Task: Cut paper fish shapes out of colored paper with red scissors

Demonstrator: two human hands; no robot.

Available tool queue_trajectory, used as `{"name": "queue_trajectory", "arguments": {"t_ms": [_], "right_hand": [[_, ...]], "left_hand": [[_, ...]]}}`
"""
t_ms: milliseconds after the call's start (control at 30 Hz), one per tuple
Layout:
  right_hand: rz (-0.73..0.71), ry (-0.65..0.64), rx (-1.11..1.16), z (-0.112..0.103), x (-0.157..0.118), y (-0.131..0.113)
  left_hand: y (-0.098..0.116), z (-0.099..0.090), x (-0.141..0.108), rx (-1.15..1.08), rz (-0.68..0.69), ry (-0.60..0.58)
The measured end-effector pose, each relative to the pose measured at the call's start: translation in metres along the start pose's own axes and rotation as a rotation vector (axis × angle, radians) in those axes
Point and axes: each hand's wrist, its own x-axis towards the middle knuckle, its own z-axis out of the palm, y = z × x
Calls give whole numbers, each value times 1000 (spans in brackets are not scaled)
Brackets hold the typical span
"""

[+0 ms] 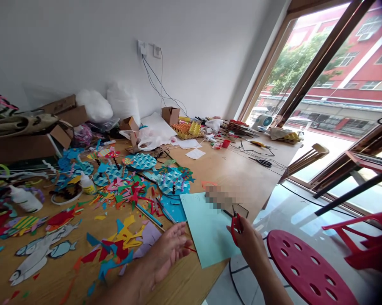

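My right hand (250,241) is closed around the red handles of a pair of scissors (236,226), whose dark tips point away from me. It is over the right edge of a pale blue-green paper sheet (210,237). My left hand (170,252) hovers just left of that sheet, palm turned inward, fingers loosely curved and apart. A thin red strip (191,249) shows by its fingertips; whether they touch it cannot be made out. Beyond the sheet lies a dark-edged flat object, partly blurred out. Coloured paper scraps (127,233) lie left of my left hand.
Paper fish cut-outs (48,250), glue bottles (87,184) and blue wave-patterned discs (173,180) crowd the table's left. Black scissors (261,162) lie farther back. A red stool (305,267) with holes stands at the right, below the table edge. Cardboard boxes (22,146) line the wall.
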Motion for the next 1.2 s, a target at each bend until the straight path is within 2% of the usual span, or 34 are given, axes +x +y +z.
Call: {"name": "queue_trajectory", "arguments": {"t_ms": [133, 267, 400, 533, 633, 767, 1000, 1200], "right_hand": [[-72, -118, 68, 11, -14, -18], [-153, -145, 150, 28, -30, -36], [-252, -91, 205, 43, -43, -48], [-278, 23, 84, 49, -50, -54], [-272, 53, -22, 42, -46, -51], [-157, 99, -140, 23, -26, -44], [-137, 193, 99, -19, 19, -53], [-90, 252, 161, -35, 40, -66]], "left_hand": [[0, 4, 14, -8, 1, 38], [2, 4, 28, -11, -5, 50], [4, 6, 40, 14, -36, 2], [9, 12, 45, 38, -38, -79], [13, 17, 43, 60, -10, -136], [14, 16, 35, 88, -8, -151], [-8, 13, 28, 93, -100, -141], [-19, 19, 25, 95, -153, -155]]}}
